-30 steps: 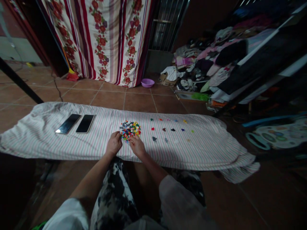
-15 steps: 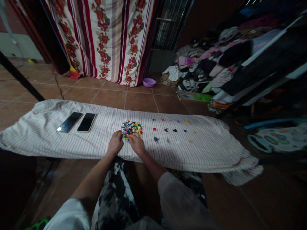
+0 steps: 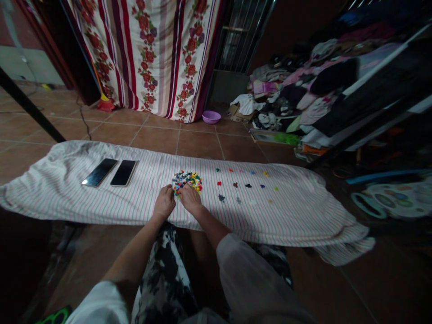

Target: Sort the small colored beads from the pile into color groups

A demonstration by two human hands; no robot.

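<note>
A mixed pile of tiny coloured plastic pieces [image 3: 194,178] lies on a striped cloth [image 3: 151,173]. My right hand [image 3: 189,199] reaches over the pile's near side, fingers bent down together among the pieces; whatever is under the fingertips is hidden. At the pile's left edge rests my left hand [image 3: 164,202], its fingers curled in and anything they pinch too small to make out. Right of the pile, small groups sorted by colour sit in three rows, among them red pieces [image 3: 219,183], brown pieces [image 3: 235,184], black pieces [image 3: 248,186] and dark grey pieces [image 3: 221,198].
Two phones, a left phone [image 3: 100,173] and a right phone [image 3: 123,173], lie on the cloth's left part. Beyond it, a purple basin [image 3: 211,117] stands on the tiled floor near a flowered curtain [image 3: 162,58]. Heaped clothes [image 3: 303,90] fill the right background.
My right hand has shifted slightly left and further over the pile. My left hand stays at the pile's edge. The whole view has moved a little.
</note>
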